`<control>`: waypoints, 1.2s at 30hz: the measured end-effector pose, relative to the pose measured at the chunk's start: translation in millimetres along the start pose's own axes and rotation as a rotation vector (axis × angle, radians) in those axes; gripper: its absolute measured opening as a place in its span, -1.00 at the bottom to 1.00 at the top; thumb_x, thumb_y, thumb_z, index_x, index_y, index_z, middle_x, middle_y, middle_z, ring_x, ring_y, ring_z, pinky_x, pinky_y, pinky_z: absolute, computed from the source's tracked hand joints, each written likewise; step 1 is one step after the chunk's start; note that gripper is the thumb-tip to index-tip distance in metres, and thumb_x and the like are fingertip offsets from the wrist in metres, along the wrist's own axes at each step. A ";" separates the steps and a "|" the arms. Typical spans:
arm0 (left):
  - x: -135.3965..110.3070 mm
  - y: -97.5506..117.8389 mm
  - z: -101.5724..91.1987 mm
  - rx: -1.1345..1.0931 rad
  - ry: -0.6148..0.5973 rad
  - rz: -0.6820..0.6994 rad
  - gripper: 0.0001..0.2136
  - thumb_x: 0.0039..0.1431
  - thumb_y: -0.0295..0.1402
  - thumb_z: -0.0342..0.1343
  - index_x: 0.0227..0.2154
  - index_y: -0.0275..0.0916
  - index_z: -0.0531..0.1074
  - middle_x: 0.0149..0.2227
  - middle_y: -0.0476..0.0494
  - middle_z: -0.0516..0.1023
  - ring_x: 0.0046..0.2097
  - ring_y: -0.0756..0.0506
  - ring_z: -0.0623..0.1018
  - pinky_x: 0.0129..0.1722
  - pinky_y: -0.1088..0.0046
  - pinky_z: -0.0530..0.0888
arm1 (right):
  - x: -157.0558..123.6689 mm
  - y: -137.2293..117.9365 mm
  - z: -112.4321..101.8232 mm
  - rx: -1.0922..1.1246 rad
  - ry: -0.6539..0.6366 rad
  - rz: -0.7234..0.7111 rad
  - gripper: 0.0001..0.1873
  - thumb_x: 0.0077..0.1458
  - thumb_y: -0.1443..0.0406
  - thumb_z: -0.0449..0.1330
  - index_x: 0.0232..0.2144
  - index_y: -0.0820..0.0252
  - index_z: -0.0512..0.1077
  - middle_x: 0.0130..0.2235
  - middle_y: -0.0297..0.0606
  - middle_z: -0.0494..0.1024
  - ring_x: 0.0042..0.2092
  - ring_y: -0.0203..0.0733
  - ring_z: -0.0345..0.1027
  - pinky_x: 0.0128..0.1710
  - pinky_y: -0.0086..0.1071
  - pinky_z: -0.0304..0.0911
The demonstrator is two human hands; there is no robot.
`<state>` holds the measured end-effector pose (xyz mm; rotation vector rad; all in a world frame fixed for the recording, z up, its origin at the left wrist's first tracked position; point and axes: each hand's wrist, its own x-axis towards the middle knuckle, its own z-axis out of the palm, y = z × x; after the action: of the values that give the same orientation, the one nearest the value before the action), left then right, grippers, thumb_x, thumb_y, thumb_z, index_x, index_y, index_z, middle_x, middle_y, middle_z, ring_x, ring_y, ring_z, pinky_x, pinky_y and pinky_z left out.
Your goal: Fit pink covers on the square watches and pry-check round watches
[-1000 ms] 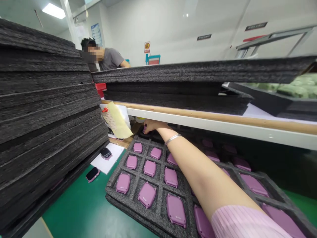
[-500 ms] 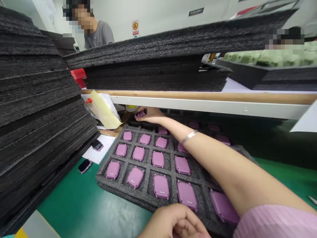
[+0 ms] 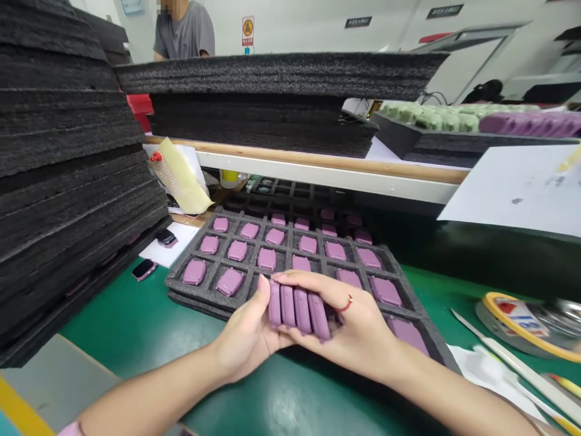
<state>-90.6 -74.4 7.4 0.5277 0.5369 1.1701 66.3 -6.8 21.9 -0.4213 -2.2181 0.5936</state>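
Perhaps 4 purple cases point(image 3: 302, 311), 2 hands point(image 3: 242, 339) clasping

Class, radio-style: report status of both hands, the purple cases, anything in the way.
Left hand and right hand together gripping purple cases, four visible, side by side. Foam tray beyond, partly hidden by hands. Possible obstruction: white shelf edge farther back.

My two hands meet in front of me in one shared grip — my left hand point(image 3: 245, 339) with its thumb point(image 3: 260, 297) raised, my right hand point(image 3: 358, 321) curled in opposite, its topmost finger point(image 3: 313, 281) reaching almost to that thumb. My left forearm point(image 3: 167, 381) and right forearm point(image 3: 436, 381) slant inward, bare.
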 end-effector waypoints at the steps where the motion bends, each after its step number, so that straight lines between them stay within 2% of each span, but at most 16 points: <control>1: -0.5 -1.6 0.0 0.034 0.008 -0.005 -0.43 0.21 0.11 0.13 -0.01 -0.34 0.45 -0.03 -0.38 0.61 0.02 -0.24 0.60 0.08 0.18 0.46 | -6.3 -1.6 1.4 -0.015 0.001 0.014 -0.39 0.05 0.35 0.35 0.13 -0.11 0.31 0.04 -0.33 0.60 0.01 -0.13 0.56 0.07 -0.29 0.47; 5: -0.6 -10.1 -1.3 0.106 0.059 0.004 -0.46 0.13 0.09 0.23 -0.08 -0.31 0.48 -0.11 -0.30 0.62 -0.04 -0.22 0.61 0.03 0.18 0.49 | -18.2 -8.9 2.7 -0.022 -0.024 0.125 -0.34 0.03 0.41 0.32 0.17 0.01 0.28 0.10 -0.28 0.56 0.09 -0.15 0.50 0.15 -0.28 0.41; 8: -1.5 -13.7 0.0 0.136 0.051 -0.013 -0.44 0.11 0.13 0.22 -0.11 -0.31 0.48 -0.22 -0.23 0.60 -0.14 -0.16 0.61 -0.15 0.34 0.52 | -22.6 -14.2 0.6 -0.002 -0.050 0.148 -0.26 0.02 0.36 0.38 0.22 0.03 0.24 0.17 -0.24 0.50 0.16 -0.14 0.44 0.23 -0.27 0.33; 12: -4.2 -14.6 4.0 0.159 0.045 -0.064 -0.42 0.06 0.15 0.24 -0.14 -0.33 0.49 -0.34 -0.13 0.53 -0.34 -0.02 0.53 -0.38 0.51 0.43 | -28.0 -14.6 -2.7 0.049 -0.091 0.123 -0.20 0.08 0.28 0.39 0.29 0.03 0.15 0.24 -0.19 0.44 0.21 -0.14 0.40 0.26 -0.29 0.29; 16: -5.4 -14.8 5.5 0.142 0.050 -0.100 -0.42 -0.02 0.13 0.32 -0.19 -0.34 0.51 -0.39 -0.06 0.47 -0.36 0.04 0.46 -0.32 0.54 0.42 | -29.2 -9.9 -2.5 0.090 -0.064 0.107 -0.11 0.07 0.28 0.41 0.34 -0.04 0.09 0.13 -0.24 0.54 0.10 -0.18 0.50 0.13 -0.37 0.41; 20: -4.0 -16.4 2.3 0.170 0.030 -0.082 -0.38 -0.07 0.20 0.29 -0.23 -0.33 0.51 -0.42 -0.05 0.49 -0.37 0.03 0.46 -0.31 0.54 0.42 | -28.7 -6.1 0.8 0.112 -0.007 0.054 -0.06 0.05 0.31 0.42 0.37 -0.08 0.06 0.06 -0.26 0.58 0.07 -0.13 0.52 0.10 -0.29 0.45; 27: -2.5 -15.1 -1.0 0.244 0.013 -0.066 -0.41 0.07 0.19 0.20 -0.20 -0.33 0.50 -0.39 -0.10 0.54 -0.40 0.03 0.48 -0.36 0.54 0.41 | -29.2 -3.5 3.2 0.158 0.011 0.105 0.05 -0.01 0.29 0.46 0.39 -0.08 0.01 0.20 -0.18 0.48 0.07 -0.11 0.52 0.14 -0.25 0.44; 30: -3.0 -11.8 -1.0 0.308 -0.046 -0.052 -0.51 0.09 0.06 0.28 -0.21 -0.33 0.49 -0.32 -0.11 0.56 -0.30 0.02 0.54 -0.24 0.52 0.47 | -28.6 -3.0 3.9 0.178 0.008 0.128 0.02 0.02 0.30 0.44 0.39 -0.08 0.00 0.16 -0.20 0.53 0.07 -0.08 0.53 0.15 -0.17 0.43; 33: -3.6 -8.1 0.5 0.412 -0.117 -0.012 -0.66 0.04 -0.27 0.42 -0.16 -0.27 0.50 -0.21 -0.07 0.58 -0.15 0.01 0.56 -0.07 0.50 0.48 | -29.5 -2.6 4.3 0.213 0.008 0.132 0.01 0.05 0.27 0.42 0.40 -0.09 -0.02 0.32 -0.11 0.33 0.08 -0.01 0.52 0.13 -0.09 0.45; 34: -3.8 -7.0 1.1 0.443 -0.121 -0.001 -0.67 0.02 -0.35 0.43 -0.15 -0.24 0.51 -0.20 -0.04 0.59 -0.14 0.01 0.56 -0.06 0.51 0.48 | -30.0 -2.5 4.3 0.223 0.007 0.127 0.02 0.05 0.26 0.43 0.40 -0.09 -0.02 0.34 -0.10 0.30 0.09 0.01 0.51 0.13 -0.08 0.45; 36: -4.3 -5.3 2.4 0.494 -0.116 0.003 -0.67 -0.03 -0.42 0.44 -0.18 -0.22 0.52 -0.24 0.01 0.59 -0.16 0.03 0.57 -0.11 0.54 0.49 | -31.2 -2.3 4.3 0.237 0.005 0.115 0.04 0.04 0.26 0.44 0.41 -0.09 -0.04 0.29 -0.12 0.38 0.11 0.01 0.50 0.15 -0.08 0.43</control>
<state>-86.6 -80.3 6.3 1.0129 0.7283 1.0003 82.6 -24.7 1.7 -0.4272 -2.0974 0.9041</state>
